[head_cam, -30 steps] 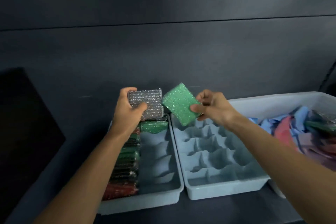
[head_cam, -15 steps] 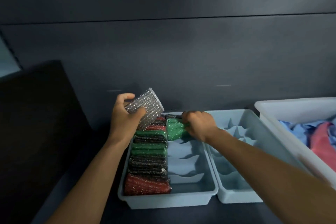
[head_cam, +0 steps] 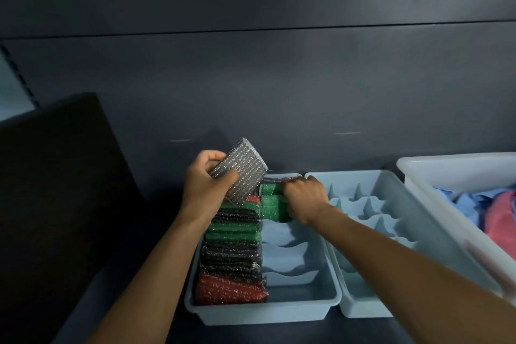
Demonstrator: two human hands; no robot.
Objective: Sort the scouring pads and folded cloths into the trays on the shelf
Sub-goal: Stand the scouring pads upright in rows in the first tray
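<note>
Our right grip (head_cam: pixel 305 197) curls over the green pad (head_cam: pixel 273 208) at the far end of the left tray (head_cam: pixel 279 314), our left grip (head_cam: pixel 205 190) pinches the silver pad (head_cam: pixel 240 172) above its far-left corner, and hurried pushing could wedge the green one crooked.

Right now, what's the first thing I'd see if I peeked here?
The sparkly silver scouring pad jumps out, held up by the left hand over the back of the left tray. Below it, a shiny row of red, green and black scouring pads fills that tray's left side, while the right hand grips a green scouring pad beside it.
</note>
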